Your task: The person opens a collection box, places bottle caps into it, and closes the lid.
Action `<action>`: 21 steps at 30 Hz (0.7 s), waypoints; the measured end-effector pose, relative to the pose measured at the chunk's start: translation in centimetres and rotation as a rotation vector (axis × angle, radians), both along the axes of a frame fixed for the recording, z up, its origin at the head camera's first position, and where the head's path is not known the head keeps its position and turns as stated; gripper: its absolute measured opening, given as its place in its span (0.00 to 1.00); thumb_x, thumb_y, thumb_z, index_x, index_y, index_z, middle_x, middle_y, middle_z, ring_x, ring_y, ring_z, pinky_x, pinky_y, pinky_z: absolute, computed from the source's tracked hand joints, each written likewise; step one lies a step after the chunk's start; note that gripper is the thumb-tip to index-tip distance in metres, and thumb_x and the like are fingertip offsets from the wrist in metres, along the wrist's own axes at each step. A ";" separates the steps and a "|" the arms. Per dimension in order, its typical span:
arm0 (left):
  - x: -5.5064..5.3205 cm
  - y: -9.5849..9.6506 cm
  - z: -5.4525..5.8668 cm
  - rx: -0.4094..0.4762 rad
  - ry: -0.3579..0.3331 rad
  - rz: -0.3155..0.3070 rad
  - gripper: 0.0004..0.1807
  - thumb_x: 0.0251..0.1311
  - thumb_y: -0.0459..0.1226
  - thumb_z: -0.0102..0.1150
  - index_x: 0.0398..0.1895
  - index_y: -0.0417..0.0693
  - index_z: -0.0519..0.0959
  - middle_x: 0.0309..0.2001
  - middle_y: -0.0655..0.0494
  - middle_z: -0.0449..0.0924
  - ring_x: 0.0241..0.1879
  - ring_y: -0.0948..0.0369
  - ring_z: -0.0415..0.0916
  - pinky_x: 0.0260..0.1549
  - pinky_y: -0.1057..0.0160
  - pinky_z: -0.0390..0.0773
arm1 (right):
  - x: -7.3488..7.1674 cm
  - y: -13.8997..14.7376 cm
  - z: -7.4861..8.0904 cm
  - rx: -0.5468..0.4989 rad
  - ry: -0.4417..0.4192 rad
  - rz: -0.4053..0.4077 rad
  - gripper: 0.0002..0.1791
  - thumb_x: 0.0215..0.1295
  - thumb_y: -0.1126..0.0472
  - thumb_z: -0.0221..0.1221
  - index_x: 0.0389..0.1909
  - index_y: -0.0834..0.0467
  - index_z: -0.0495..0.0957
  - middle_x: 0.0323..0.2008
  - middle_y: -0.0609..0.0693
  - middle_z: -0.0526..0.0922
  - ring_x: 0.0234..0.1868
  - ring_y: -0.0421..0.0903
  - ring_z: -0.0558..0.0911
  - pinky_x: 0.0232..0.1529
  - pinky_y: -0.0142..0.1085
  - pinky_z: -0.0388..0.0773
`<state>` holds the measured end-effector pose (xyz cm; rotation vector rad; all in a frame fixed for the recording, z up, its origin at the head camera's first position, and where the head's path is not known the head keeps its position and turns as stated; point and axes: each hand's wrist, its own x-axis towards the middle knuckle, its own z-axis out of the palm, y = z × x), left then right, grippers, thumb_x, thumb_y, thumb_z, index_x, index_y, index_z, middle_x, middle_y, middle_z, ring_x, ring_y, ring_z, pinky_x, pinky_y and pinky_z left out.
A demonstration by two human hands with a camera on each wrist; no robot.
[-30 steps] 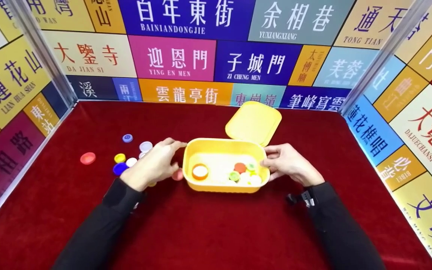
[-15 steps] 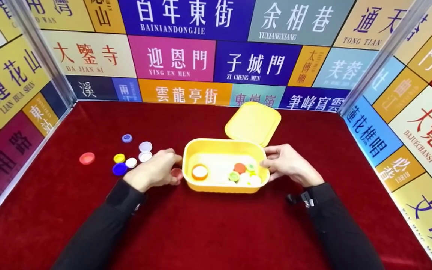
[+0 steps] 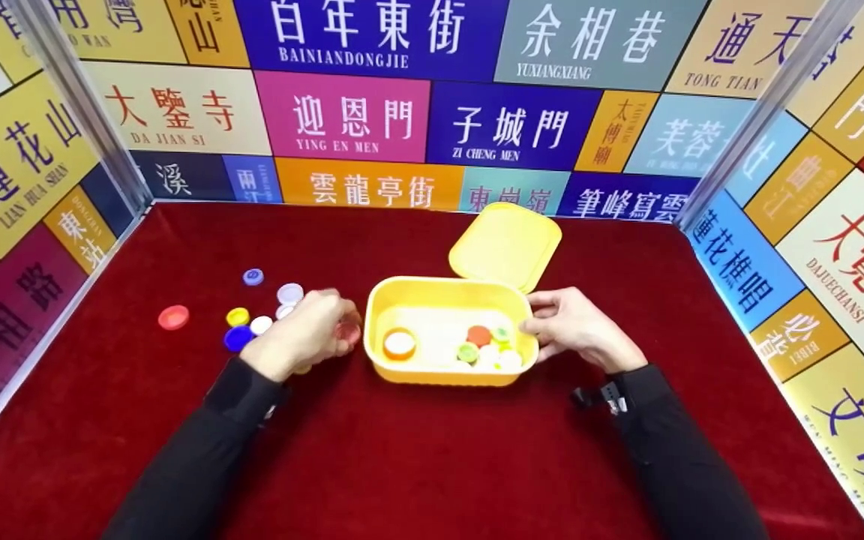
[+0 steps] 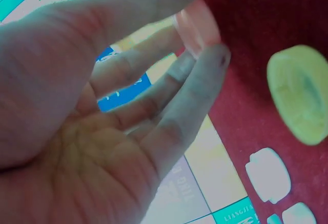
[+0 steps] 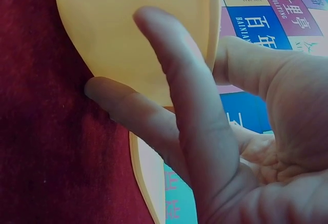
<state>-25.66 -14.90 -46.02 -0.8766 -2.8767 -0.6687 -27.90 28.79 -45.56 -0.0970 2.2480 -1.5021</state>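
The left grip (image 3: 303, 334) pinches a pink cap (image 4: 202, 25); just right of it stands the box (image 3: 447, 374). Left of that grip, a blue cap (image 3: 238, 338) and a red cap (image 3: 173, 317) lie on the table (image 3: 432, 465). The right grip (image 3: 580, 330) holds the box's end; beyond, leftward, lies the lid (image 3: 507, 244).

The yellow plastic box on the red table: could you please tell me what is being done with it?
A person is sorting through plastic caps, it seems. The left hand pinches a pinkish-red cap just left of the yellow plastic box, while the right hand grips the box's right end. Several caps are already inside, others lie on the red cloth to the left, and the yellow lid lies off, behind.
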 end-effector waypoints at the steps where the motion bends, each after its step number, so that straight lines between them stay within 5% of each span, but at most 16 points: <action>1: 0.0 0.0 0.2 0.014 0.021 0.023 0.04 0.65 0.29 0.78 0.41 0.39 0.93 0.36 0.41 0.87 0.38 0.49 0.82 0.42 0.53 0.88 | 0.0 0.0 0.0 -0.001 0.001 0.000 0.32 0.77 0.71 0.68 0.80 0.66 0.79 0.61 0.72 0.91 0.42 0.52 0.98 0.40 0.46 0.97; 7: 0.1 0.5 1.3 0.157 0.153 0.181 0.14 0.71 0.34 0.78 0.54 0.35 0.93 0.44 0.37 0.86 0.41 0.45 0.86 0.45 0.47 0.94 | 0.0 -0.1 0.0 0.003 0.001 0.005 0.31 0.77 0.70 0.68 0.79 0.66 0.80 0.60 0.71 0.92 0.41 0.51 0.97 0.40 0.46 0.97; 9: 0.2 1.0 1.5 0.206 0.191 0.187 0.16 0.71 0.34 0.79 0.57 0.35 0.92 0.46 0.36 0.86 0.42 0.45 0.86 0.45 0.47 0.95 | 0.0 -0.1 0.0 0.006 0.001 0.006 0.31 0.77 0.70 0.68 0.80 0.66 0.79 0.60 0.71 0.92 0.41 0.51 0.97 0.40 0.45 0.97; 14: 0.6 2.9 1.5 0.267 0.231 0.051 0.16 0.70 0.31 0.80 0.57 0.34 0.91 0.47 0.37 0.86 0.43 0.45 0.87 0.46 0.50 0.93 | -0.1 0.0 0.0 0.005 -0.001 0.007 0.32 0.78 0.70 0.68 0.80 0.65 0.79 0.61 0.72 0.92 0.42 0.52 0.98 0.40 0.45 0.97; 21: 2.0 6.0 0.8 0.153 0.158 -0.149 0.14 0.70 0.34 0.81 0.54 0.37 0.92 0.46 0.41 0.87 0.43 0.50 0.87 0.46 0.55 0.93 | 0.0 0.2 -0.1 0.002 -0.003 0.011 0.31 0.78 0.69 0.69 0.80 0.65 0.79 0.60 0.72 0.92 0.43 0.53 0.98 0.40 0.46 0.97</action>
